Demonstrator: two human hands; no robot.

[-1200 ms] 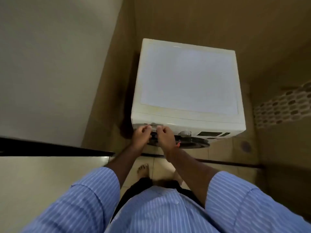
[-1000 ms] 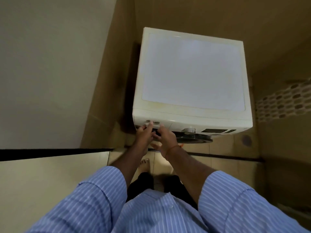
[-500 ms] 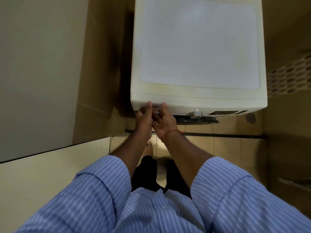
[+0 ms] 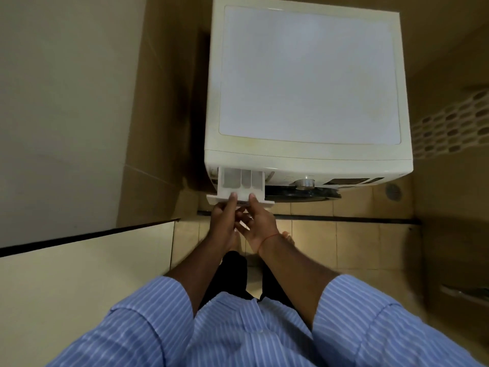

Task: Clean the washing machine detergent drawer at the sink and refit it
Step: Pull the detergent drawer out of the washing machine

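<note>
Light: dim, warm
Brightest: washing machine (image 4: 308, 75) lid
Shadow: dark left of the machine
Edges: wide-angle bending

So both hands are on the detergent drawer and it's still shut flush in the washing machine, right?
Not quite. Both the left hand and right hand grip the detergent drawer, but the head view shows it pulled partway out of the washing machine, compartments exposed.

I see a smooth white plastic washing machine (image 4: 307, 83) with a shiny metal knob (image 4: 304, 183). The drawer (image 4: 239, 188) looks like matt white plastic. My shirt sleeves (image 4: 137, 329) are soft striped cloth. The floor tiles (image 4: 357, 245) shine a little.
</note>
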